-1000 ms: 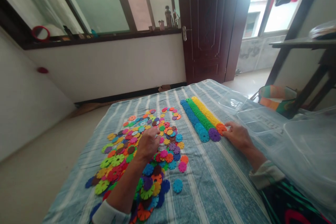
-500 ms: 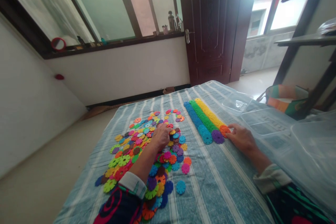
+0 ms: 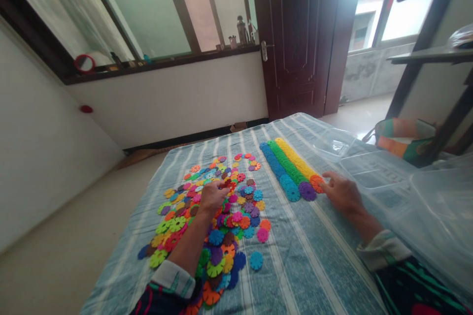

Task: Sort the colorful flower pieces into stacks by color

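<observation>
A loose heap of colourful notched plastic discs (image 3: 177,224) covers the left part of the striped cloth. My left hand (image 3: 212,197) reaches over the heap with its fingers drawn together at some red and brown discs; whether a disc is between the fingertips is hidden. To the right lie overlapping rows of discs: a blue row (image 3: 273,162) ending in light blue, a green row (image 3: 288,160) ending in a purple disc (image 3: 308,191), and a yellow row (image 3: 293,155) ending in an orange disc (image 3: 317,184). My right hand (image 3: 343,194) rests beside that orange disc, thumb at its edge, fingers slightly apart.
Clear plastic containers (image 3: 377,170) stand along the right side of the striped cloth (image 3: 288,266). Beyond the far edge are a dark red door (image 3: 295,34) and a window ledge (image 3: 166,64) with small items. A colourful bag (image 3: 402,133) sits at right.
My left hand has shifted left and slightly nearer over the heap, uncovering red discs. At the orange disc, my right forefinger has lifted a little away from the thumb.
</observation>
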Motion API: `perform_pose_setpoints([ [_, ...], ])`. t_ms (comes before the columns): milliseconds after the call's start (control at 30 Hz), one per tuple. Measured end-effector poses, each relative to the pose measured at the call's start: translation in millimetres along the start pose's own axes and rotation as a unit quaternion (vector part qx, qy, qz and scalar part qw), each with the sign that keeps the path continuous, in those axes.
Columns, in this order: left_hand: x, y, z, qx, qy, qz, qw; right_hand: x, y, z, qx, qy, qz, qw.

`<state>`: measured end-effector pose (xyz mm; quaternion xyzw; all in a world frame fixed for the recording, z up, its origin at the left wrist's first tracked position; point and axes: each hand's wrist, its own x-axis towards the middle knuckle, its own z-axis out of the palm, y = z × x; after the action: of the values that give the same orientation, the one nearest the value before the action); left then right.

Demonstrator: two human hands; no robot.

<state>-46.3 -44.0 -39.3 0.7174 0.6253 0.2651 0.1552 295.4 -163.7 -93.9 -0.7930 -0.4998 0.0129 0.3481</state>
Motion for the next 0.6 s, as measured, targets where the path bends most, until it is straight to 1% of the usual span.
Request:
perform_pose_setpoints([
  [33,-2,0,-2.1,-0.017,0.006,-0.029,0.999,-1,-1,-1,0.002,0.008,-0.005,1.000],
  [100,-8,3,-5.1,-0.055,0.019,-0.064,0.996,-3,-6,-2,0.014,0.023,-0.016,1.000],
  [200,-19,14,-6.8,-0.118,0.020,-0.082,0.989,-9,-16,-5,0.066,0.027,-0.038,0.997],
  [300,-33,34,-4.6,-0.173,-0.016,-0.041,0.984,-17,-30,-6,0.154,-0.017,-0.082,0.984],
  [367,-44,51,0.0,-0.198,-0.054,0.000,0.979,-24,-39,-6,0.218,-0.064,-0.115,0.967],
  [433,-54,68,7.2,-0.211,-0.093,0.026,0.973,-30,-48,-4,0.273,-0.113,-0.134,0.946],
  [533,-67,90,20.8,-0.228,-0.150,0.053,0.961,-36,-58,-3,0.332,-0.171,-0.126,0.919],
  [600,-73,102,29.9,-0.235,-0.176,0.073,0.953,-38,-62,-6,0.359,-0.205,-0.116,0.903],
])
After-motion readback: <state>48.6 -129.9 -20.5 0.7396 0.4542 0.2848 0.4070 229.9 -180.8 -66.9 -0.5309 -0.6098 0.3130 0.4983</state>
